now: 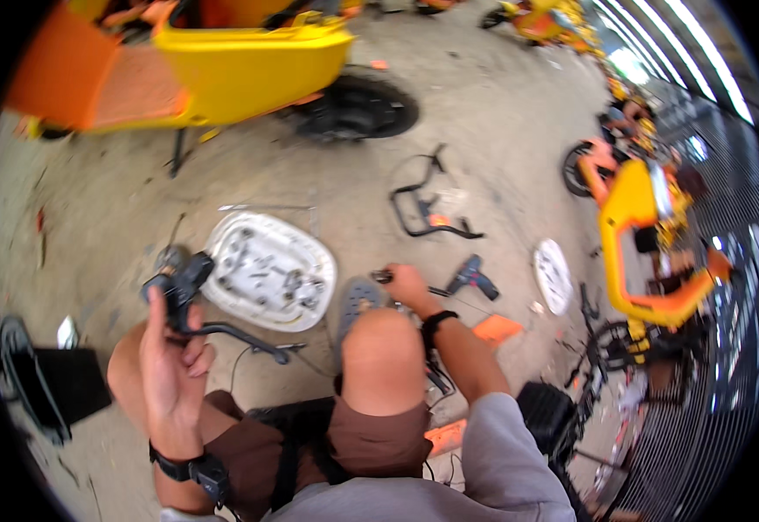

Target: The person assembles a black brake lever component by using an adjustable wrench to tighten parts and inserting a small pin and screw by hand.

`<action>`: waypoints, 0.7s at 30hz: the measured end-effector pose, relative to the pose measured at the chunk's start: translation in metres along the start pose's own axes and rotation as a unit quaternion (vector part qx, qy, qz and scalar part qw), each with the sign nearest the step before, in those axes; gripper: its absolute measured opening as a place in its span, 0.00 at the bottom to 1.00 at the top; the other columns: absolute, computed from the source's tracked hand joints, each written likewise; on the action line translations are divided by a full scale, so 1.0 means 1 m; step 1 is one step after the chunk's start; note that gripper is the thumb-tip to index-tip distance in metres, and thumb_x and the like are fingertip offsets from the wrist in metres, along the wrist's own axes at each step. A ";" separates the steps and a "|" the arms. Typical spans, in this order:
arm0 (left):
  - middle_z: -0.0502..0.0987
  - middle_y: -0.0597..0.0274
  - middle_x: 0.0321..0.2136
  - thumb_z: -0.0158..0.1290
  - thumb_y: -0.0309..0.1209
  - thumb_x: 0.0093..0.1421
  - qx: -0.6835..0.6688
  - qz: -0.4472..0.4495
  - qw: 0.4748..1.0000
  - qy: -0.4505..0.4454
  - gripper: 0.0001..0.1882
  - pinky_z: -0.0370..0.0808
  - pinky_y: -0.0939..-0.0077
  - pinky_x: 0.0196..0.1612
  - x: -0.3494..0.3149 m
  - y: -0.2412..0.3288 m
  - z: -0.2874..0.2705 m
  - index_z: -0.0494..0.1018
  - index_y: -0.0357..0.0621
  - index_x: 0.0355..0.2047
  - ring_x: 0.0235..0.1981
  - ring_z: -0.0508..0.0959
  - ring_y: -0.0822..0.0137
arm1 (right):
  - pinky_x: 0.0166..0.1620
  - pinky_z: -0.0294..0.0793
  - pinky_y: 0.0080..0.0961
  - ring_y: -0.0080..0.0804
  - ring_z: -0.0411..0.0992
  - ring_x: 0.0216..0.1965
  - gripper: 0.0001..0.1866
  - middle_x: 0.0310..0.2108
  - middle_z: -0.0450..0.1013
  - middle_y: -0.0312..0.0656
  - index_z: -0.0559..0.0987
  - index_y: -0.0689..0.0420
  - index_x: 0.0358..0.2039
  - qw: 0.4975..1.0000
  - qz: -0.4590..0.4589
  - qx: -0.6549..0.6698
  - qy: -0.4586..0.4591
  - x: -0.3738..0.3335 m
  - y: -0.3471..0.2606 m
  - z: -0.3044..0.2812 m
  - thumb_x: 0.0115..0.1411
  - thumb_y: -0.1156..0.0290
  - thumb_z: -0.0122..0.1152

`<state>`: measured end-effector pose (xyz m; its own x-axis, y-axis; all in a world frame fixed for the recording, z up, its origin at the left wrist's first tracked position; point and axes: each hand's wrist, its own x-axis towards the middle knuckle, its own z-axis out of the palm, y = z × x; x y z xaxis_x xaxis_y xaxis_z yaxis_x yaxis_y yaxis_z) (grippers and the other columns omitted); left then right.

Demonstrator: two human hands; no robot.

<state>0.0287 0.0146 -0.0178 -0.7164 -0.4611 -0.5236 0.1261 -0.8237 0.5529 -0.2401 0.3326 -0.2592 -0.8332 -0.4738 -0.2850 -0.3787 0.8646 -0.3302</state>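
Black lever assembly (191,273) sits in the left hand's (170,357) grip, one finger extended off it, beside the white tray (262,311); if that hold slackened, it could drop onto the tray and scatter the small parts (301,287) inside. Further right, the right hand's (410,289) grip is closed around a small dark object (383,276), too blurred to name, with a power driver (473,277) and orange panel (497,329) crowding the floor alongside that forearm.

1. You have bright, diffuse light across the floor (484,113).
2. White strips (708,56) glare at your upper right.
3. Blur softens your right hand (410,289) and the white tray's (327,261) contents.
4. Fisheye distortion bends the ribbed wall (692,461); your picture's corners are black.
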 end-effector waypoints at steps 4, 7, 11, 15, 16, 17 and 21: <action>0.67 0.70 0.23 0.51 0.40 0.66 0.035 0.028 0.999 0.003 0.11 0.49 0.88 0.13 0.004 -0.003 -0.008 0.67 0.47 0.35 0.13 0.54 0.83 | 0.40 0.76 0.41 0.49 0.76 0.35 0.14 0.31 0.78 0.49 0.82 0.51 0.37 0.999 0.014 -0.019 0.022 -0.014 -0.013 -0.022 0.48 0.66 0.64; 0.66 0.71 0.23 0.53 0.36 0.64 0.031 0.028 0.999 0.000 0.09 0.49 0.88 0.13 0.005 -0.007 -0.010 0.67 0.47 0.35 0.12 0.54 0.83 | 0.40 0.76 0.41 0.48 0.76 0.35 0.13 0.31 0.78 0.48 0.82 0.49 0.37 0.999 0.013 -0.019 0.026 -0.024 -0.018 -0.026 0.48 0.66 0.64; 0.65 0.71 0.22 0.55 0.35 0.63 0.033 0.033 0.999 -0.003 0.09 0.49 0.88 0.13 0.003 -0.010 -0.009 0.66 0.47 0.34 0.12 0.53 0.84 | 0.41 0.76 0.42 0.49 0.76 0.35 0.13 0.31 0.78 0.49 0.82 0.49 0.37 1.000 0.009 -0.023 0.009 -0.029 -0.016 -0.007 0.48 0.67 0.63; 0.65 0.72 0.21 0.56 0.35 0.61 0.077 0.057 0.995 0.020 0.09 0.48 0.88 0.14 0.001 -0.005 -0.012 0.66 0.48 0.33 0.12 0.53 0.84 | 0.41 0.75 0.42 0.51 0.76 0.35 0.12 0.31 0.78 0.50 0.82 0.50 0.36 1.000 -0.015 -0.004 0.013 -0.029 -0.023 0.006 0.49 0.68 0.62; 0.65 0.72 0.21 0.56 0.34 0.61 0.076 0.064 0.994 0.038 0.09 0.48 0.88 0.14 0.001 -0.005 -0.006 0.67 0.48 0.32 0.12 0.53 0.84 | 0.40 0.75 0.43 0.51 0.76 0.35 0.12 0.31 0.78 0.50 0.82 0.51 0.36 1.000 -0.023 0.005 0.018 -0.025 -0.023 0.009 0.49 0.68 0.62; 0.65 0.72 0.21 0.57 0.34 0.61 0.083 0.075 0.991 0.070 0.09 0.48 0.88 0.14 -0.003 -0.003 -0.005 0.67 0.48 0.31 0.12 0.53 0.84 | 0.40 0.75 0.42 0.51 0.76 0.35 0.12 0.31 0.77 0.51 0.82 0.52 0.36 0.999 -0.009 0.022 0.026 -0.020 -0.022 0.021 0.49 0.68 0.62; 0.66 0.72 0.19 0.57 0.28 0.59 0.131 0.100 0.985 0.042 0.08 0.50 0.88 0.15 -0.003 -0.004 0.003 0.67 0.46 0.29 0.13 0.56 0.85 | 0.38 0.75 0.41 0.50 0.76 0.34 0.13 0.31 0.77 0.52 0.81 0.56 0.36 0.995 0.037 0.088 0.036 -0.007 -0.021 0.040 0.49 0.67 0.63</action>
<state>0.0286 0.0203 -0.0167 -0.6341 -0.6405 -0.4333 0.0696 -0.6053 0.7929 -0.2105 0.3115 -0.2861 -0.8852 -0.3915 -0.2512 -0.2442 0.8508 -0.4653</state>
